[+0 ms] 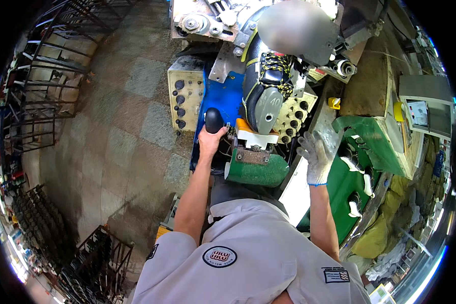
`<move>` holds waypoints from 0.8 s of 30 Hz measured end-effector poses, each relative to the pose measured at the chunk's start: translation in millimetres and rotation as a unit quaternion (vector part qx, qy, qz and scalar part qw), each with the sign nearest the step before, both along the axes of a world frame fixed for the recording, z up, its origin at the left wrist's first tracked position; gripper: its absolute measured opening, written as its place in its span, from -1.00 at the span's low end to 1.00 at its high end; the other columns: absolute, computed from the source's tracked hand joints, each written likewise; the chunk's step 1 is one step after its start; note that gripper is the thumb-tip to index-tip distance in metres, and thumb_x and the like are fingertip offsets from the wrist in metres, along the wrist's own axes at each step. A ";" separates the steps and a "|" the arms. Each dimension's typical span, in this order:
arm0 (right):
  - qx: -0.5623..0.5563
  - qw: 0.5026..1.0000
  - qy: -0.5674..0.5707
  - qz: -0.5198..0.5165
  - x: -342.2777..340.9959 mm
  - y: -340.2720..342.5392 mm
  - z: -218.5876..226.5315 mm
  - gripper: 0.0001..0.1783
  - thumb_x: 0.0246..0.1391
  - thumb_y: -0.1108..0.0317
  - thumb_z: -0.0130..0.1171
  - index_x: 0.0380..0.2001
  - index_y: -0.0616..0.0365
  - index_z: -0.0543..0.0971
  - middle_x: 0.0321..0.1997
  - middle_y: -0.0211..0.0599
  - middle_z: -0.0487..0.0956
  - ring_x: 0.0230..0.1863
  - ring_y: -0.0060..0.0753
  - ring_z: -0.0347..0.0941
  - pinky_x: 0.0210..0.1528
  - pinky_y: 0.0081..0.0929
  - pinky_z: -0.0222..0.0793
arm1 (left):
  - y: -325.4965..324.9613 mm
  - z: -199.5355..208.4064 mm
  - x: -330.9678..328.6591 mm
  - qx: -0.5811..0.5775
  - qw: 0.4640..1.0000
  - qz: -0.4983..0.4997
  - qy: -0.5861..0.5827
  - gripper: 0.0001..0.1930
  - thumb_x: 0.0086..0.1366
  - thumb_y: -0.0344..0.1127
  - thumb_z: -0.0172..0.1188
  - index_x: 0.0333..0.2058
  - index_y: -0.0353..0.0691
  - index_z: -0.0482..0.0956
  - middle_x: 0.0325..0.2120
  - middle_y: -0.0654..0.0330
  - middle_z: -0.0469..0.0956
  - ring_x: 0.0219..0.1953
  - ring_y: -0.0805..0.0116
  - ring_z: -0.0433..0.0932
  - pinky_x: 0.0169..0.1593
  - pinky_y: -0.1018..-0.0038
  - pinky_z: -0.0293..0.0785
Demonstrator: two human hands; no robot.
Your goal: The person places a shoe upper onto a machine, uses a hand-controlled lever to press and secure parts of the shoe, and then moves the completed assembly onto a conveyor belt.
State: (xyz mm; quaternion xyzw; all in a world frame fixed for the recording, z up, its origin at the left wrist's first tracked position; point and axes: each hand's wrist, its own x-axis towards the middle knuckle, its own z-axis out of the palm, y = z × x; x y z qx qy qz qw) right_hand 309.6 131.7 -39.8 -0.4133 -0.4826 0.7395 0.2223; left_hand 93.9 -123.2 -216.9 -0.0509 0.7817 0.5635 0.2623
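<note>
In front of me a black shoe upper [256, 66] with black-and-yellow laces sits in a machine, stretched over a grey last [269, 107]. The last's heel end points toward me and rests by an orange-and-white support [256, 134] above a green rounded housing [258, 169]. My bare left hand [209, 143] grips a black rounded handle [214, 120] beside the blue machine panel [223, 96]. To the right of the support, my right hand [316, 158], in a whitish work glove, is raised with its fingers apart. Nothing shows in it.
Control boxes with dark knobs flank the machine, one on the left [185, 93] and one on the right [295, 119]. A green surface [334, 195] at right carries several black-and-white pieces [353, 164]. Metal racks [50, 76] stand across the tiled floor [121, 131] at left.
</note>
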 end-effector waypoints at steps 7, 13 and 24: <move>0.021 0.996 0.062 0.061 -21.9 -15.4 51.5 -0.27 0.27 0.18 0.23 0.33 0.44 0.28 0.17 0.19 0.54 0.09 0.04 0.59 0.03 -0.18 0.60 | -74.5 117.9 -17.9 0.060 0.987 -0.142 0.053 -0.46 -0.16 -0.32 0.59 -0.13 -0.31 0.67 -0.32 0.18 0.70 -0.28 0.40 0.62 -0.10 0.39 0.53; 0.086 0.973 0.135 0.168 -65.3 -66.7 118.8 -0.11 0.05 0.31 0.44 0.38 0.36 0.25 0.20 -0.04 0.56 0.18 -0.17 0.55 0.22 -0.29 0.50 | -82.9 277.3 -40.7 0.110 0.972 -0.189 0.090 -0.48 -0.13 -0.28 0.53 -0.14 -0.36 0.67 -0.30 0.24 0.68 -0.27 0.43 0.60 -0.09 0.48 0.50; 0.104 0.971 0.147 0.157 2.4 39.7 119.6 -0.22 -0.20 0.27 0.61 0.14 0.32 0.57 -0.03 -0.23 0.67 -0.07 -0.51 0.57 0.09 -0.46 0.51 | 138.5 313.1 70.3 0.089 0.923 -0.373 0.024 -0.59 0.15 -0.28 0.50 -0.10 -0.40 0.65 -0.34 0.21 0.68 -0.34 0.50 0.59 -0.23 0.52 0.53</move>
